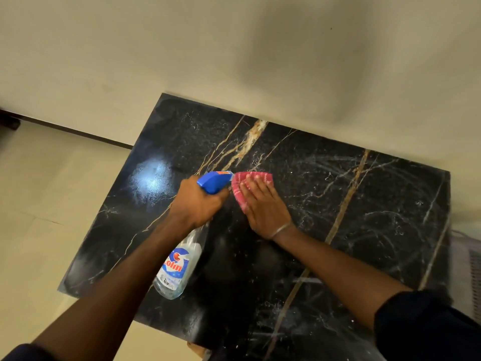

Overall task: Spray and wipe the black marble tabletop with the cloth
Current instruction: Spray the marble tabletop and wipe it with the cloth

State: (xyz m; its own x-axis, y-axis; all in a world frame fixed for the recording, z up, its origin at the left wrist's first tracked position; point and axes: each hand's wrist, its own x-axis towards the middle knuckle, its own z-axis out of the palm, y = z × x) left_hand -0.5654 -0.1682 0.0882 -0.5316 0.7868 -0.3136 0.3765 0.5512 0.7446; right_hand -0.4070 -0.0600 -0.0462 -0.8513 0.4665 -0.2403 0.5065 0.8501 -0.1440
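Note:
The black marble tabletop [338, 217] with gold and white veins fills the middle of the view; wet streaks and droplets lie across it. My left hand [197, 204] grips the neck of a clear spray bottle [177, 267] with a blue trigger head [214, 181], held tilted above the table with the nozzle pointing toward the cloth. My right hand [263, 207] lies flat with straight fingers on a folded red-and-white cloth [240, 183], pressing it on the marble near the table's middle. Most of the cloth is hidden under that hand.
The table stands against a cream wall [234, 48] at its far edge. Pale floor tiles [39, 204] lie to the left, with a dark skirting line. A white object [466, 267] sits off the table's right edge.

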